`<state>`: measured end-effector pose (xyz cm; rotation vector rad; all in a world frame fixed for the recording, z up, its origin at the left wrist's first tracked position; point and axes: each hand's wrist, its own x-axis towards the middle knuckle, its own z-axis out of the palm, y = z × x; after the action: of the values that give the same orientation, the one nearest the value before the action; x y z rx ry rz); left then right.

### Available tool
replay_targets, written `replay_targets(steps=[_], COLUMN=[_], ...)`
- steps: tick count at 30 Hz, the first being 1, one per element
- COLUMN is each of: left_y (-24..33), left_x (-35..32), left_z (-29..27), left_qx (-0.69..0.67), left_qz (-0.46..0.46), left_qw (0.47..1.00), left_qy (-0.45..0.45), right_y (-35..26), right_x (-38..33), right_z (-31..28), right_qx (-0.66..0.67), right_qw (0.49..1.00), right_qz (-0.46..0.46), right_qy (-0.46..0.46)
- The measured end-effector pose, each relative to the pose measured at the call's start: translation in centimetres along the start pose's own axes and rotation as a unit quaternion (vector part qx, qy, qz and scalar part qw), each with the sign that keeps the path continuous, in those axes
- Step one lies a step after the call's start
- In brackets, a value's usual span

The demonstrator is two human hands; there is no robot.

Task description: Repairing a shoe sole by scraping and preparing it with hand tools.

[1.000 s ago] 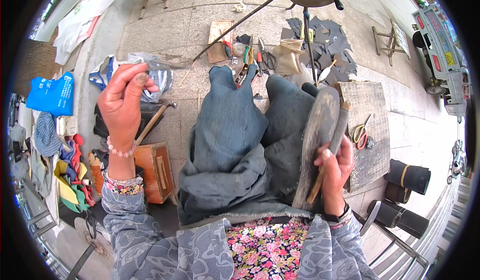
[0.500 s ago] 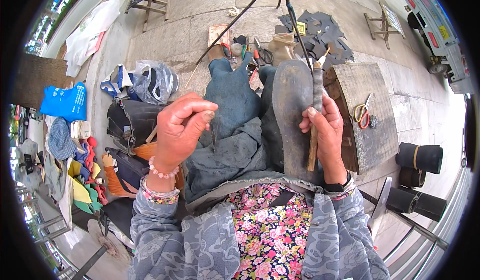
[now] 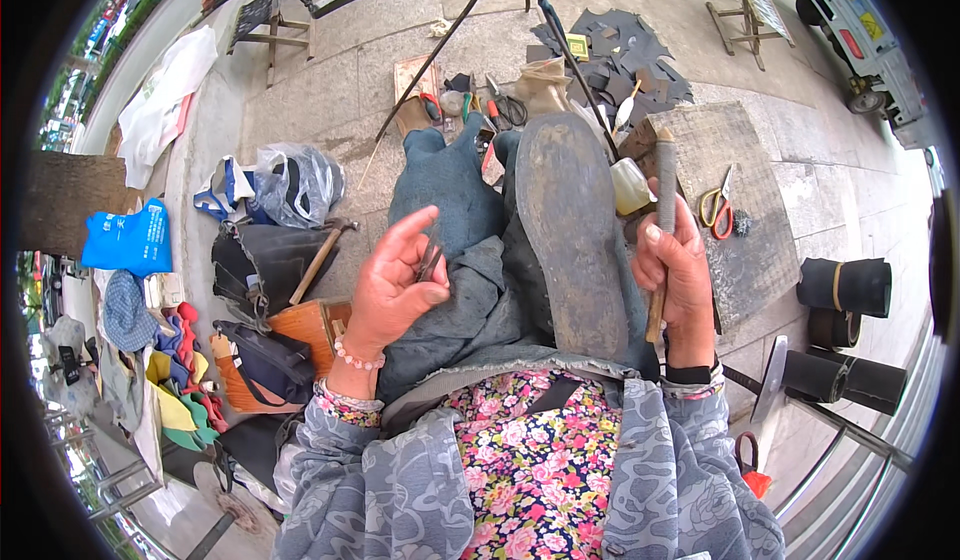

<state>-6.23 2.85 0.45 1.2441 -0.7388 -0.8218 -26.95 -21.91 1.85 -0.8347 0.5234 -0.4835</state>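
Lengthwise, the sole points away from me between my left hand, pinching a dark sliver, and my right hand, nearer it, gripping a slim rod.

The rod is grey and brown, the sole dull grey, the jacket swirl-patterned grey, the shirt pink-flowered navy.

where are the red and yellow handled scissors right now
In the head view, the scissors lie on the right, on the weathered wooden board, just right of the right hand, with a small dark clump beside their handles.
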Motion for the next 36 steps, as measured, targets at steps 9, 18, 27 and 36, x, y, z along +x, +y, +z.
replay_targets(steps=[9,18,27,36], left_y=[2.2,-1.0,0.0,1.9], left_x=[-0.7,0.9,-0.5,0.5], left_z=[3.9,5.9,3.4,3.9], left_qx=[0.134,0.064,-0.149,-0.192], left_qz=[0.018,-0.094,-0.155,-0.171], left_qw=[0.991,0.992,0.977,0.966], left_qy=[0.004,-0.051,-0.012,0.014], right_y=[1.7,2.2,0.3,-1.8], right_x=[-0.9,-0.8,-0.6,-1.4], right_z=[0.7,0.6,3.6,4.6], right_qx=[-0.301,-0.373,-0.345,-0.316], right_qw=[0.949,0.923,0.936,0.948], right_qz=[0.045,0.017,-0.021,-0.04], right_qy=[0.087,0.096,0.064,0.002])
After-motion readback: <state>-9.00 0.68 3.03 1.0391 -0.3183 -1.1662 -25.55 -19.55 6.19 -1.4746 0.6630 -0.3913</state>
